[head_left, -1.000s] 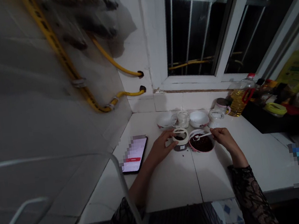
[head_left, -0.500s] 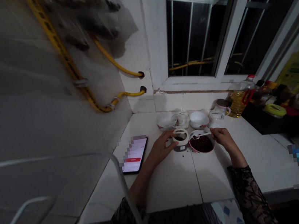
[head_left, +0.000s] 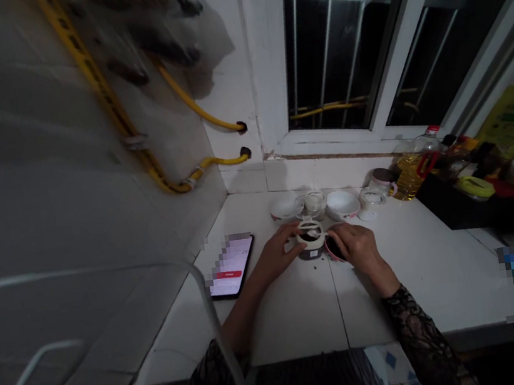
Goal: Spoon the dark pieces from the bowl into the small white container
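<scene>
My left hand [head_left: 278,254] is curled round the side of a small jar [head_left: 311,241] with a white flip lid standing on the white counter [head_left: 301,313]. My right hand [head_left: 357,246] reaches over a pink-rimmed bowl [head_left: 331,249] of dark red stuff and covers most of it. Its fingers are pinched on a white spoon whose tip lies at the jar's mouth [head_left: 310,234]. A few dark grains lie at the jar's foot.
A lit phone [head_left: 231,264] lies left of my left hand. Behind the jar stand white bowls [head_left: 342,203] and small clear cups [head_left: 315,202]. An oil bottle [head_left: 410,173] and packets crowd the back right. Yellow pipes [head_left: 137,146] run along the left wall. A window is behind.
My right hand has moved left from the bowl's right edge, carrying the white spoon over the bowl to the jar's mouth. The left hand has stayed on the jar.
</scene>
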The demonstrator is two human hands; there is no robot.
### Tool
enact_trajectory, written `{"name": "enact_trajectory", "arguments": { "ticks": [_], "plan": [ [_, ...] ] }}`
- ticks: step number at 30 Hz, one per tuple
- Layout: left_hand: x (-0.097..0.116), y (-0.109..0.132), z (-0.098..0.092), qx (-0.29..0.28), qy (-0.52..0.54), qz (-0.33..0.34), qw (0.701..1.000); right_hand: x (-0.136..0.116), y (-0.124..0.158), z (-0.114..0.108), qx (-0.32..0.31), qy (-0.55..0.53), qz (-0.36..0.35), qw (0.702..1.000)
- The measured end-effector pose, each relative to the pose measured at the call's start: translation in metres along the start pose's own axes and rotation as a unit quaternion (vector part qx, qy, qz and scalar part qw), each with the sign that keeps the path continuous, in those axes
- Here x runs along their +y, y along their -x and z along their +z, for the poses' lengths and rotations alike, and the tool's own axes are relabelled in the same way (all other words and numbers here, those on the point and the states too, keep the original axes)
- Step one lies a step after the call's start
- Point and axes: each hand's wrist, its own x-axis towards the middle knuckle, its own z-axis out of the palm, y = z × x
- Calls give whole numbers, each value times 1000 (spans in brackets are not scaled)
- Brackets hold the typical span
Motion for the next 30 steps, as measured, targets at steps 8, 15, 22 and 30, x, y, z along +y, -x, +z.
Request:
{"name": "enact_trajectory", "arguments": {
  "ticks": [8,15,22,30],
  "plan": [
    [1,0,0,1,9,-1,1000,19,5,-12,54,-169,219,960],
    [2,0,0,1,5,2,1000,40,10,-29,41,-166,311,935],
    [1,0,0,-3,4,-3,1000,59,20,-23,-82,54,246,964],
    [1,0,1,-1,-4,-10,1000,46,17,-12,-173,-17,209,962]
  ]
}}
